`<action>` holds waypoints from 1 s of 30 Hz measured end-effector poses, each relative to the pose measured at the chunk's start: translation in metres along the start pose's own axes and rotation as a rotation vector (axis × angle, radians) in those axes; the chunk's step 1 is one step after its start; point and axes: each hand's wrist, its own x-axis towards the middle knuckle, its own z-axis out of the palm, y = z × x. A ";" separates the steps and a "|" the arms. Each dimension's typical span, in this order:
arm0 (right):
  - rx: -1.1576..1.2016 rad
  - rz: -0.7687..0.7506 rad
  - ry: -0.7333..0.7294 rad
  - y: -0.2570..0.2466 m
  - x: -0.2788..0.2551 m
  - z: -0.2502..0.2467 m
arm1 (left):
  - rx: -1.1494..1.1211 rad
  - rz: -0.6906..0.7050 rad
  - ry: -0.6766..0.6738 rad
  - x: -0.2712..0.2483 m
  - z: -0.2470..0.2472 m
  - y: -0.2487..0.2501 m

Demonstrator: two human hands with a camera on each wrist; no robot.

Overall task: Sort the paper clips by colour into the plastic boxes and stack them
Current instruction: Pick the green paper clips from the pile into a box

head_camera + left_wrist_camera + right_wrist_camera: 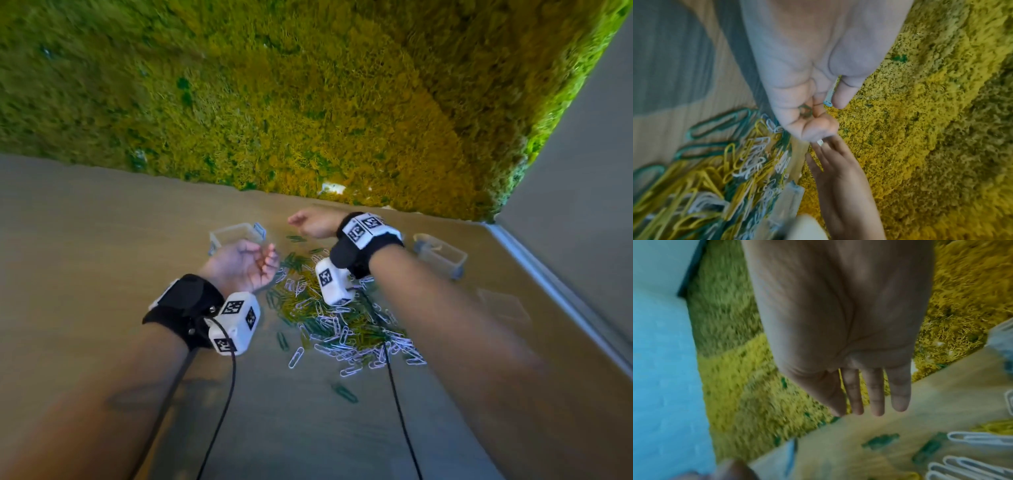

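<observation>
Clips: mixed green, yellow and white heap mid-surface, between two clear boxes, left box and right box, both apparently unfilled. Left hand palm-up, fingers curled round a few clips, at least one green. Right hand slack, holding nothing, beyond the heap. Best to gather one colour per handful, then tip it low over a box.

Wooden table, paper clips, plastic boxes
</observation>
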 end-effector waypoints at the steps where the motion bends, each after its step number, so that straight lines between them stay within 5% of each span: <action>1: -0.124 0.033 -0.046 0.000 0.017 0.002 | -0.031 0.008 -0.012 0.000 -0.002 0.000; 5: -0.403 0.142 -0.146 0.026 0.088 0.018 | -0.143 0.079 -0.006 -0.002 -0.006 0.003; 11: -0.428 0.016 -0.145 -0.006 0.018 0.024 | -0.223 0.078 0.054 0.003 -0.008 0.003; 19: -0.378 -0.190 0.041 0.008 0.012 0.039 | -0.148 0.065 0.070 0.000 0.002 -0.004; 25: 0.094 -0.044 0.001 0.024 0.009 0.022 | -0.155 0.067 0.039 -0.001 -0.004 -0.002; 30: 0.437 -0.067 -0.032 0.013 -0.001 0.002 | -0.098 0.010 0.035 0.001 -0.002 -0.001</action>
